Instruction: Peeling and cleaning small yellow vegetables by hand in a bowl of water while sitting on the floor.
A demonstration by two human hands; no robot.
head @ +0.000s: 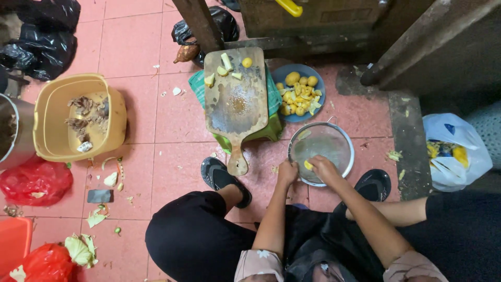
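Head view: pink tiled floor (141, 52), scattered peelings (110, 179), hands over sieve (322, 151).

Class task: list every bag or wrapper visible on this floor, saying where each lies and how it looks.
White plastic bag: right edge, open, yellow scraps inside.
Red plastic bag: left, crumpled, below the yellow basin.
Second red bag: bottom left corner.
Black bags: top left, bunched.
Black bag: top centre, behind the cutting board.

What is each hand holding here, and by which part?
The right hand pinches a small yellow piece at one end, over the metal strainer. The left hand is at the strainer's near rim; whether its grip closes there cannot be told.
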